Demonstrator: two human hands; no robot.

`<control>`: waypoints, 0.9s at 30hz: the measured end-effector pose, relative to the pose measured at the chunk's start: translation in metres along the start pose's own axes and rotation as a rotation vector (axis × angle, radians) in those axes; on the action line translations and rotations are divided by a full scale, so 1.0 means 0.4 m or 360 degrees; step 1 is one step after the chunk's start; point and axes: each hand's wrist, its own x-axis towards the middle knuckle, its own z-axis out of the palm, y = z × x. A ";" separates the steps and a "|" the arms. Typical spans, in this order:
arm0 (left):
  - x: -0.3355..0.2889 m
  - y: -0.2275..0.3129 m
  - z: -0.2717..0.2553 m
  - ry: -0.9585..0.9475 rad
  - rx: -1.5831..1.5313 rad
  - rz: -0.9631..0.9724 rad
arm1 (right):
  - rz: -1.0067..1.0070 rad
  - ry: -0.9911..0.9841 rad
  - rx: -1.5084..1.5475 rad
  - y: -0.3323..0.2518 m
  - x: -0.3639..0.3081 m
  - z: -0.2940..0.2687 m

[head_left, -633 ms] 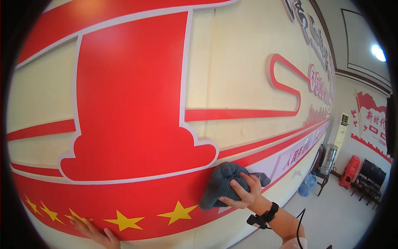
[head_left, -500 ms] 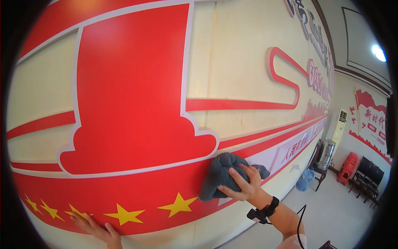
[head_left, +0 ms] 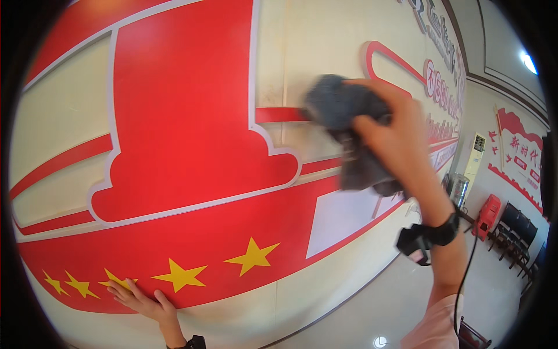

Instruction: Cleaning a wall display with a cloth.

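Note:
Bunched in my right hand (head_left: 395, 125) is a dark grey cloth (head_left: 340, 104), its lower part hanging loose and blurred by motion. The hand is raised in front of the cream wall, beside the right end of a red stripe; whether the cloth touches the wall I cannot tell. My left hand (head_left: 139, 299) lies with fingers outstretched on the lower edge of the red panel (head_left: 192, 232), partly over one of the yellow stars (head_left: 180, 275). Above the panel stands a large red raised shape with a white border (head_left: 186, 104).
Raised red and white trim (head_left: 392, 55) and lettering run along the wall to the right. Beyond it stand a metal water dispenser (head_left: 458, 189), a tall air conditioner (head_left: 475, 163), a red object (head_left: 487, 215) and black chairs (head_left: 517, 227). A black cable (head_left: 467, 273) hangs by my right arm.
My right hand has lifted the cloth up and to the right, off the red panel near the white rectangle. My left hand stays on the panel's lower edge.

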 end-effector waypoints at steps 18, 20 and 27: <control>0.005 -0.020 -0.008 0.0065 0.0079 0.0057 | 0.0674 -0.0172 0.1561 0.309 -0.041 -0.058; 0.006 0.002 0.009 0.0077 -0.0003 0.0041 | 0.0463 -0.0023 0.1545 0.370 -0.132 -0.068; -0.003 -0.030 0.010 0.0157 0.0087 0.0015 | 0.0376 -0.0182 0.2711 0.517 -0.217 -0.037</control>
